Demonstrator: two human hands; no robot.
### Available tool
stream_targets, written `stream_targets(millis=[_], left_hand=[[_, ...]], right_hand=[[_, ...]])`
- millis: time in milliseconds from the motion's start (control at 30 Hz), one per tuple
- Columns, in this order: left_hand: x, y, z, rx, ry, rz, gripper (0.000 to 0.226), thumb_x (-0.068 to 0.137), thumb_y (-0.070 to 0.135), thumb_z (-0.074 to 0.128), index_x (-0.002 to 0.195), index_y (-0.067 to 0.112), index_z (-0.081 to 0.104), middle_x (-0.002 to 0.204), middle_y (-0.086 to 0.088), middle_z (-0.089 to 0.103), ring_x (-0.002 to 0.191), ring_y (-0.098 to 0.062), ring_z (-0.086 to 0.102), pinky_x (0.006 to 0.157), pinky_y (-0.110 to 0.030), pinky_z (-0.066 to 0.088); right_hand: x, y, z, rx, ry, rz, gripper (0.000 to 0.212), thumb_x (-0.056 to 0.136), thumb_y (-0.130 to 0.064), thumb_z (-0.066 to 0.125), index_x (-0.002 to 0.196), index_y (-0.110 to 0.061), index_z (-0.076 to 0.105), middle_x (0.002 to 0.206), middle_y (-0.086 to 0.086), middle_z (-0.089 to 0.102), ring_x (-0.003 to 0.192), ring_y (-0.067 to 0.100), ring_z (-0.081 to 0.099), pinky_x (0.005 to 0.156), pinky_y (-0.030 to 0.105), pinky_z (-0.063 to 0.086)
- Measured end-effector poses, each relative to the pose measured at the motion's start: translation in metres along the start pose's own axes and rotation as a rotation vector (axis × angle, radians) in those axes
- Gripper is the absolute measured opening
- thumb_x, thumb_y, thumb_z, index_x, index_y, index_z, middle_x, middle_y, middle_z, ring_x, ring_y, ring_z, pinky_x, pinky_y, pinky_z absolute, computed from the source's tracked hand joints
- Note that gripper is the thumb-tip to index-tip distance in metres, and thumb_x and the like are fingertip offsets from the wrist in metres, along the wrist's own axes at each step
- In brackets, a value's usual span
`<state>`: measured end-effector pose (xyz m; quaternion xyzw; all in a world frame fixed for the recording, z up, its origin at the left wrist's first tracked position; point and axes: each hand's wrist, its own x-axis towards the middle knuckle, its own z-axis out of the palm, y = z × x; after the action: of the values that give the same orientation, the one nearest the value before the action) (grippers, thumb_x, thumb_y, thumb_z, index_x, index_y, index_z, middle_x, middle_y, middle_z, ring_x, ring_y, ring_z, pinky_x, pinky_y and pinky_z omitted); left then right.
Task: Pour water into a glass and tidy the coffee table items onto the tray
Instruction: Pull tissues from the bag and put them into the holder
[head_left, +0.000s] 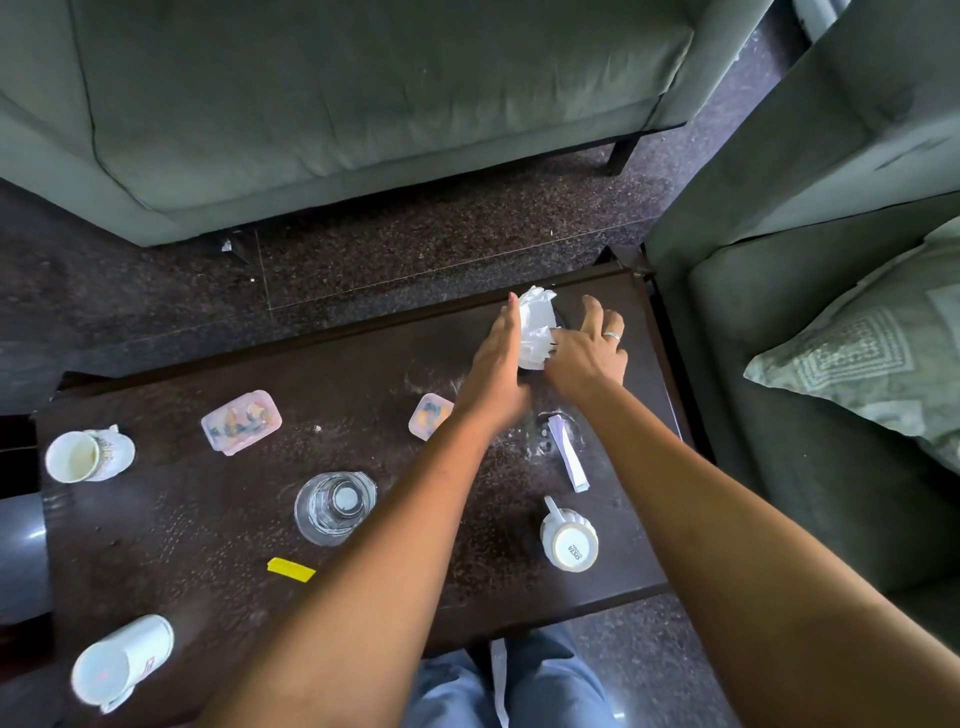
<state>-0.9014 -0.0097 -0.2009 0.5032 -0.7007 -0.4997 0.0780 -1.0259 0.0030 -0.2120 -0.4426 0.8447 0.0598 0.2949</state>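
A bunch of white paper napkins (536, 325) stands in a dark holder near the far right corner of the dark coffee table (171, 525). My left hand (498, 358) lies flat against the bunch's left side. My right hand (589, 348), with a ring on it, curls around its right side, so the napkins are pressed between both hands. A clear glass vessel (335, 506) with a white centre stands mid-table. A white mug (570, 540) rests upside down near the front right. I cannot make out a tray for certain.
Two pink lidded boxes (241, 422) (430, 415), a tipped cup (88, 456), a white cup on its side (122, 660), a yellow slip (291, 569) and a folded paper (569, 457) lie about. A grey round object (21, 551) is at the left edge. Sofas stand behind and right.
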Motion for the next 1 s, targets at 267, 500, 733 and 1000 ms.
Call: stream_targets(millis=[267, 500, 733, 1000], left_hand=[[-0.017, -0.012, -0.008, -0.141, 0.045, -0.111, 0.111, 0.077, 0.021, 0.068, 0.146, 0.038, -0.017, 0.162, 0.0, 0.004, 0.149, -0.02, 0.009, 0.111, -0.035, 0.029], [-0.058, -0.027, -0.027, -0.095, 0.088, -0.237, 0.1, 0.083, -0.004, 0.054, 0.15, 0.033, -0.01, 0.162, 0.0, 0.002, 0.148, -0.022, 0.014, 0.115, -0.042, 0.029], [-0.116, -0.043, -0.049, -0.14, 0.171, -0.373, 0.09, 0.079, 0.004, 0.065, 0.151, 0.022, 0.014, 0.157, -0.011, 0.018, 0.145, -0.023, 0.019, 0.115, -0.033, 0.024], [-0.199, -0.068, -0.104, -0.101, 0.211, -0.443, 0.073, 0.079, 0.006, 0.067, 0.144, 0.016, 0.037, 0.149, -0.012, 0.033, 0.135, -0.026, 0.037, 0.109, -0.032, 0.035]], right_hand=[[0.004, -0.01, 0.001, 0.078, -0.22, 0.062, 0.044, 0.084, -0.023, 0.045, 0.126, -0.014, 0.054, 0.16, -0.001, -0.003, 0.145, 0.031, -0.013, 0.113, 0.054, 0.014], [-0.033, -0.027, -0.021, 0.374, 0.087, 0.033, 0.062, 0.078, -0.004, 0.043, 0.137, -0.024, 0.045, 0.154, -0.003, 0.019, 0.143, 0.026, 0.005, 0.113, 0.047, 0.022], [-0.108, -0.07, -0.004, 0.378, 0.245, -0.129, 0.059, 0.08, -0.004, 0.047, 0.137, -0.022, 0.042, 0.145, 0.003, 0.031, 0.135, 0.03, 0.02, 0.104, 0.046, 0.036], [-0.185, -0.11, 0.025, 0.24, 0.065, -0.265, 0.05, 0.081, -0.01, 0.051, 0.129, -0.025, 0.051, 0.137, 0.001, 0.037, 0.129, 0.029, 0.027, 0.102, 0.044, 0.037]])
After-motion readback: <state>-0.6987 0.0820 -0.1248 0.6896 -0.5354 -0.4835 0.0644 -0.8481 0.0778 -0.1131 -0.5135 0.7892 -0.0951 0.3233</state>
